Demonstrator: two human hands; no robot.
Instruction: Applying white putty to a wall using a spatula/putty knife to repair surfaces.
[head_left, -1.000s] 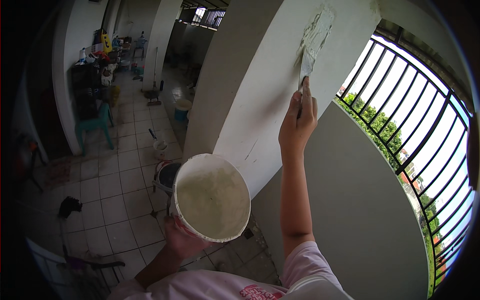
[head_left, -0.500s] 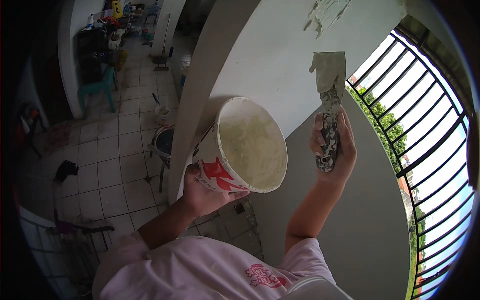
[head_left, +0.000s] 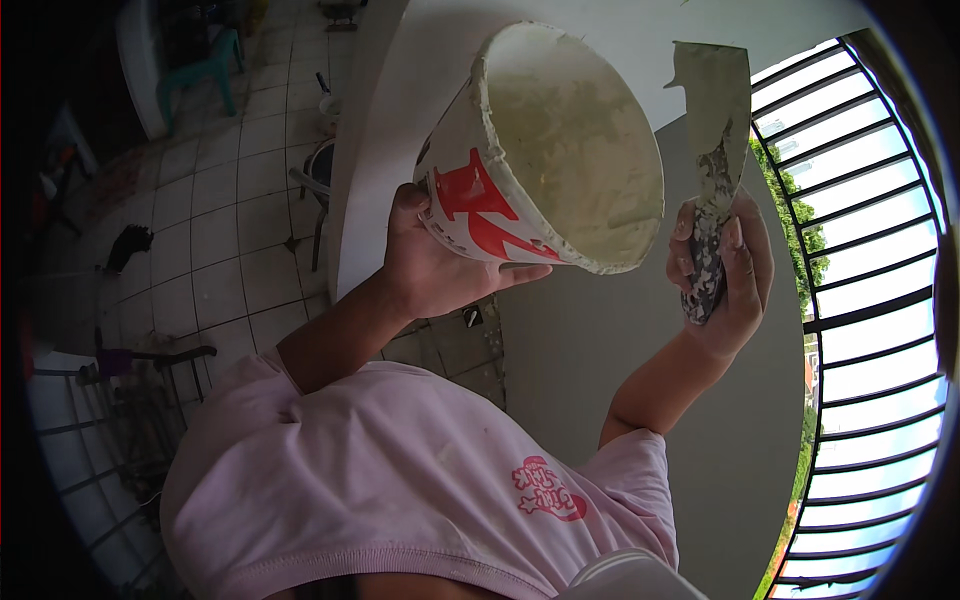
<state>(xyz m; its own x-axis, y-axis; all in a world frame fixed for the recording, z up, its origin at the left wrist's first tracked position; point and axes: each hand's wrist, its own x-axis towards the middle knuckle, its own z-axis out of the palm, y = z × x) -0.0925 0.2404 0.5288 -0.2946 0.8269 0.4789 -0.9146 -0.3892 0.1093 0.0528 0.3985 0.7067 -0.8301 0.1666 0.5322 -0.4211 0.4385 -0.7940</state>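
Note:
My left hand (head_left: 435, 255) grips a white bucket (head_left: 500, 215) with red marks from below and its left side. The bucket is tilted, its mouth turned toward me and to the right, and pale putty coats its inner wall and rim. Fingers of my right hand (head_left: 735, 270) are wrapped round the putty-spattered handle of a putty knife (head_left: 718, 100). Its wide blade points up, smeared with putty, and a small peak of it sticks out at the left edge. The blade stands to the right of the bucket, apart from it.
A white wall (head_left: 420, 60) rises behind the bucket, with a grey wall surface (head_left: 600, 340) below. Black railing bars (head_left: 850, 310) run along the right. At left, a tiled floor (head_left: 220, 260) holds a green stool (head_left: 205, 75), a dark bucket (head_left: 322, 165) and a black object (head_left: 130, 243).
The bucket has come up and to the right, looking larger. My right hand with the putty knife has shifted right and slightly up. The whole view has tilted downward, showing more of my shirt.

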